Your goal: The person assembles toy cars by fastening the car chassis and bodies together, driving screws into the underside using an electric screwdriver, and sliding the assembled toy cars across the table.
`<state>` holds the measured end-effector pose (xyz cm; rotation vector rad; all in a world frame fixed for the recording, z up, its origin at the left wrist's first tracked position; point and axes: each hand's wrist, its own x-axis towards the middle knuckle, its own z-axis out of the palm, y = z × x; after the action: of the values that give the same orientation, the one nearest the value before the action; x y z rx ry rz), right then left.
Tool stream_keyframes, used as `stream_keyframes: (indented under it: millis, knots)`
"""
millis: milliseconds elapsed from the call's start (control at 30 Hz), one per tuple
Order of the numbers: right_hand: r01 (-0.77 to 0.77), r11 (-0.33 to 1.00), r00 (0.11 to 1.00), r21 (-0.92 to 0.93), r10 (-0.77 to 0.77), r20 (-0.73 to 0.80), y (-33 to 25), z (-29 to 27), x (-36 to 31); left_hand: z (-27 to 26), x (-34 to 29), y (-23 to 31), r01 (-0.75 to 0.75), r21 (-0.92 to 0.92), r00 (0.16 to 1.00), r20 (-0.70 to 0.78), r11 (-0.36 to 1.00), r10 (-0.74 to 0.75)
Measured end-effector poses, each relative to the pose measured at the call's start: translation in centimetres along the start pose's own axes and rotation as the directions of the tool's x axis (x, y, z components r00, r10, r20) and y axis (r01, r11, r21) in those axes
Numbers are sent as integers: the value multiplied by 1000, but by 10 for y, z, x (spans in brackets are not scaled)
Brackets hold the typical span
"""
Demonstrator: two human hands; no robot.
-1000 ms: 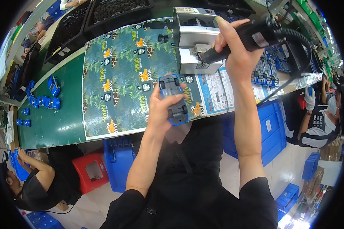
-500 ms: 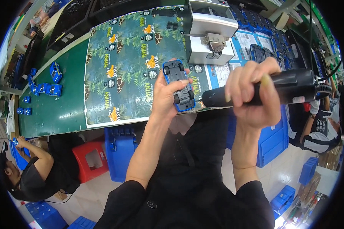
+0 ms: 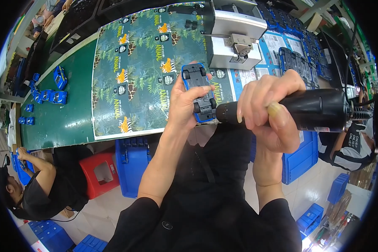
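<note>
My left hand (image 3: 183, 103) grips a blue toy car (image 3: 198, 80) above the near edge of the bench, its black underside and wheels facing up. The thumb presses across the chassis between the axles. My right hand (image 3: 273, 110) is wrapped round a black electric screwdriver (image 3: 317, 108) that lies nearly level, its front end pointing left. That front end meets the car's lower right corner in the picture; the bit's tip is hidden, so contact with a screw cannot be made out.
Behind the hands stands a metal fixture (image 3: 236, 35). Rows of upturned toy cars (image 3: 296, 65) lie right of it. Blue car bodies (image 3: 54, 96) rest on the green bench (image 3: 71, 126) at left. A co-worker (image 3: 38, 185) sits lower left, near a red stool (image 3: 98, 174). Blue crates (image 3: 132, 168) stand below.
The screwdriver's front end has moved left and up against the car, and the tool's body has swung lower. The toy car stays in my left hand, almost unmoved.
</note>
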<state>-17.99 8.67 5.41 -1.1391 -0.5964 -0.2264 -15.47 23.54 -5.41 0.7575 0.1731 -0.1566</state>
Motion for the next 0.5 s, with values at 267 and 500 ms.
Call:
stream_keyframes:
  millis: [267, 500]
  knots:
    - [-45, 999, 999, 9, 45, 19, 11, 3, -5, 0, 0, 0, 13, -2, 1000, -12, 1000, -13]
    - [-61, 983, 994, 173, 43, 105, 24, -2, -7, 0, 2, 1, 34, -8, 999, -29, 999, -34]
